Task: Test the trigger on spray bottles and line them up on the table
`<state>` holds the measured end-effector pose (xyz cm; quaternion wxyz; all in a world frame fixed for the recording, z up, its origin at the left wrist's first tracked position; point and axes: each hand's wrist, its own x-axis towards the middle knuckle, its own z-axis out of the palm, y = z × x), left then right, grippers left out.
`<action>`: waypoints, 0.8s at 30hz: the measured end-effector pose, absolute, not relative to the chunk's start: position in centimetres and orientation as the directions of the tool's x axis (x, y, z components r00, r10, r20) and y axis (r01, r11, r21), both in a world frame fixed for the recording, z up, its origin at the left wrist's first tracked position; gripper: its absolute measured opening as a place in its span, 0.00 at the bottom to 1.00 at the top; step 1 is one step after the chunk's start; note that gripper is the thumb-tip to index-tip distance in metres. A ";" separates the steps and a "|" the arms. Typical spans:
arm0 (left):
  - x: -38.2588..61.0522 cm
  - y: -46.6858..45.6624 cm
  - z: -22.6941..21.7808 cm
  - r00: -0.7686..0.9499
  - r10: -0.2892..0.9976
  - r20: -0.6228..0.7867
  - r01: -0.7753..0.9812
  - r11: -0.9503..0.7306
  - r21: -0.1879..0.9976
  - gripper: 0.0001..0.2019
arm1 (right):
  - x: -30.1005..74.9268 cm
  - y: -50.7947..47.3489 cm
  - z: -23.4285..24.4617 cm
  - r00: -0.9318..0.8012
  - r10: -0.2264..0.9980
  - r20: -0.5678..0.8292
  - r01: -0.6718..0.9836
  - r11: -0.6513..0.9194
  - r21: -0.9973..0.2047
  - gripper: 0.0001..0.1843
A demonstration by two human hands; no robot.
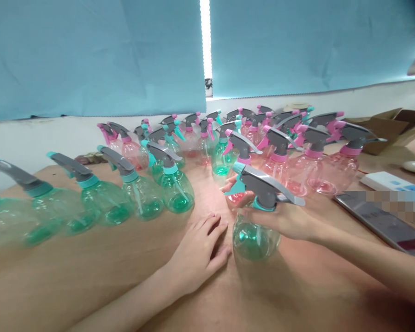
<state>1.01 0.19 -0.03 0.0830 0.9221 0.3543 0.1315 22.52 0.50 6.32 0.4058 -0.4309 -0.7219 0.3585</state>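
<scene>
Beneath blue curtains, a brown table is carrying a green spray bottle, upright at centre; the right hand is gripping its neck, the left hand is lying open and flat just beside it, green bottles and pink bottles crowding behind

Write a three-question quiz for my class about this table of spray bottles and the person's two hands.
1. True or false: the left hand is raised clear of the table.
2. Choose one: the held bottle in the right hand has a body that is A) pink, B) green, C) yellow.
3. Fill in: seen from the head camera, the pink bottles stand to the ____ of the green bottles.

Key
1. False: it lies flat on the table, fingers open.
2. B, with a grey trigger head.
3. right
</scene>
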 end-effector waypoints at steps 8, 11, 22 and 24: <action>1.1 0.1 0.1 0.717 0.681 0.152 0.646 -0.730 0.221 0.23 | 22.1 0.1 7.8 -0.246 0.900 0.359 0.340 0.427 -0.838 0.03; 1.1 0.1 0.0 0.715 0.681 0.157 0.646 -0.730 0.223 0.23 | 22.1 0.0 7.8 -0.242 0.903 0.355 0.351 0.423 -0.836 0.04; 1.0 0.2 0.0 0.715 0.683 0.150 0.645 -0.728 0.233 0.23 | 22.9 0.4 6.1 -0.302 0.901 0.312 0.293 0.399 -0.869 0.24; 1.0 0.2 0.0 0.714 0.682 0.155 0.643 -0.727 0.241 0.23 | 22.8 0.4 6.3 -0.314 0.886 0.342 0.302 0.435 -0.848 0.26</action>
